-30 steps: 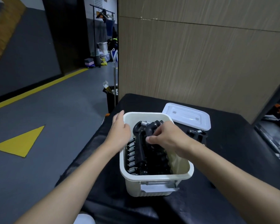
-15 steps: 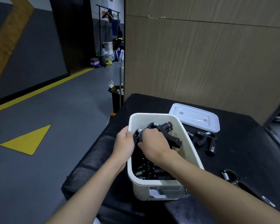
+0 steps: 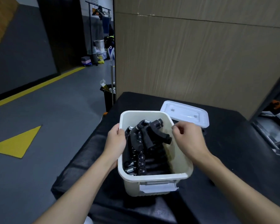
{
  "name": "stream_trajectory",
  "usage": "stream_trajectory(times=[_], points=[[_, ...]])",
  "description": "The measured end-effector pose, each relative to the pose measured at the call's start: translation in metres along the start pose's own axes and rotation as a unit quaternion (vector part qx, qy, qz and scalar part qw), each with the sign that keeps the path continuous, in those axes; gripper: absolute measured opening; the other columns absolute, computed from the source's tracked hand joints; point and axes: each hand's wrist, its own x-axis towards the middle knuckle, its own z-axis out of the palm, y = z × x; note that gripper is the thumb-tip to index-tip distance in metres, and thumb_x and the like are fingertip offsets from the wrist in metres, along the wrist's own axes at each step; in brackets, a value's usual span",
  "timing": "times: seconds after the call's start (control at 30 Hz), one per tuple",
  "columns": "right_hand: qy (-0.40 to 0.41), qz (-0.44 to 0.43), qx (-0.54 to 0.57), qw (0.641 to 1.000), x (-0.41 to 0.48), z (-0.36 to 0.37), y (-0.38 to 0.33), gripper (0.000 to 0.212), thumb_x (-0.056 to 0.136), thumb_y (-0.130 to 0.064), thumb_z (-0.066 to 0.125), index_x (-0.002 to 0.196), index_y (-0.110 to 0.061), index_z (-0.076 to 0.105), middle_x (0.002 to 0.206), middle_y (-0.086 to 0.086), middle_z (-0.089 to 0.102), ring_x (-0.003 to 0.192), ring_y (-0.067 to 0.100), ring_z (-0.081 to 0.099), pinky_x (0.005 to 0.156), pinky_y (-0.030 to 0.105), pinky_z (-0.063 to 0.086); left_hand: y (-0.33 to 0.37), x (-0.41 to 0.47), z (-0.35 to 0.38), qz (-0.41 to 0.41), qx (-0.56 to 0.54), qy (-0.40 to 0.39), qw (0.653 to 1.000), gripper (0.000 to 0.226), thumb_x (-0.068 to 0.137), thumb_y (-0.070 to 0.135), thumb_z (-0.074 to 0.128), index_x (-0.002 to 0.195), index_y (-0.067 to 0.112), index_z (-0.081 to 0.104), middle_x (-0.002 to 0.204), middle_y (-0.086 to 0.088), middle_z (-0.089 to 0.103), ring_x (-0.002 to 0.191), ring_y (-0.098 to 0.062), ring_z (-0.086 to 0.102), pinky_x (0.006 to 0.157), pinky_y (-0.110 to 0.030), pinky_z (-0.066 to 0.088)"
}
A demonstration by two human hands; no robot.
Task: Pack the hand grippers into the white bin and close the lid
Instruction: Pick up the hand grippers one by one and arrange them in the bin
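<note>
Hand grippers [image 3: 145, 143] fill white bin [image 3: 153, 178]; right hand [image 3: 188, 139] hides table items.

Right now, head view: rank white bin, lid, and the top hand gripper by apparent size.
1. white bin, clearly largest in the head view.
2. lid, smaller, but it lies farther from the camera and the bin hides part of it, so the gap is exaggerated.
3. top hand gripper, smallest.
</note>
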Motion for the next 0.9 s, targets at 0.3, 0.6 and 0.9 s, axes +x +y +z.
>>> stream_trajectory(times=[0.3,0.6,0.9], points=[[-0.181,0.277,-0.303,0.894,-0.041,-0.031,0.144,0.043,0.089,-0.026,0.047,0.132,-0.026,0.044,0.133,0.011,0.046,0.123,0.036,0.044,0.102,0.050,0.032,0.009,-0.005,0.004,0.021,0.026,0.014,0.999,0.033,0.099,-0.001,0.032,0.095,0.008,0.064,0.068,0.003,0.055,0.051,-0.003,0.045,0.040,-0.008,0.035],[-0.253,0.284,-0.263,0.887,-0.040,-0.042,0.171,0.039,0.083,-0.020,0.047,0.121,-0.027,0.045,0.119,0.007,0.058,0.112,0.032,0.055,0.095,0.042,0.039,0.013,-0.007,0.004,-0.001,0.030,0.009,1.000,0.032,0.099,0.002,0.032,0.101,0.008,0.063,0.076,0.001,0.059,0.063,-0.010,0.050,0.041,-0.009,0.039],[-0.286,0.251,-0.246,0.891,-0.049,-0.041,0.171,0.085,0.052,-0.054,0.075,0.126,-0.040,0.036,0.118,-0.003,0.054,0.114,0.026,0.053,0.097,0.050,0.042,0.011,-0.006,0.002,-0.011,0.052,0.006,0.999,0.033,0.098,0.006,0.031,0.107,0.010,0.063,0.084,0.000,0.062,0.067,-0.011,0.054,0.048,-0.016,0.041]])
